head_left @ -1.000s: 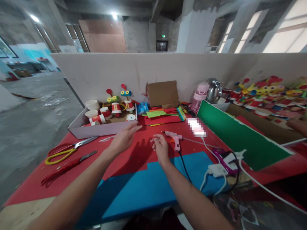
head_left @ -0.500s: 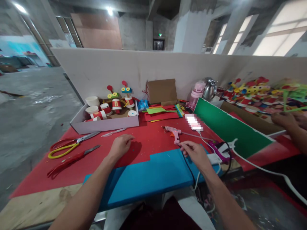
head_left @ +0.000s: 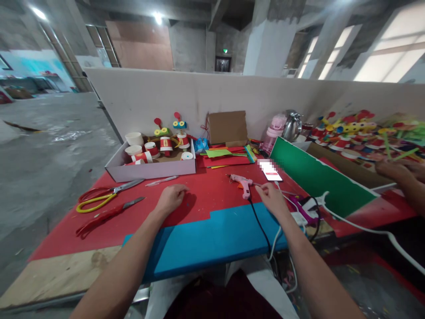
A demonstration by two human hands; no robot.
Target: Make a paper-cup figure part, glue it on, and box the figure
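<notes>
A pink glue gun (head_left: 241,182) lies on the red table covering, its nozzle to the left and its black cord trailing toward me. From its rear end runs a pale glue stick (head_left: 291,192). My right hand (head_left: 272,198) is closed, thumb and fingertips pinched at the glue stick just behind the gun. My left hand (head_left: 171,198) rests on the red covering with curled fingers and nothing visible in them. Beyond it lies a clear-wrapped pen-like strip (head_left: 162,180). Left of that hand are yellow-and-red-handled scissors (head_left: 111,196) and a red-handled cutting tool (head_left: 109,216).
A white box (head_left: 151,170) holds paper cups and two cup robots (head_left: 166,144). Coloured paper sheets (head_left: 217,153) lie at the back. Right are a phone (head_left: 272,173), a green-sided box (head_left: 318,181), white cables and a power strip (head_left: 300,217). A co-worker's hands (head_left: 395,172) are at far right.
My right hand has left the gun's black cord and moved up and right to the glue stick. My left hand stays on the table, its fingers curled in a little more.
</notes>
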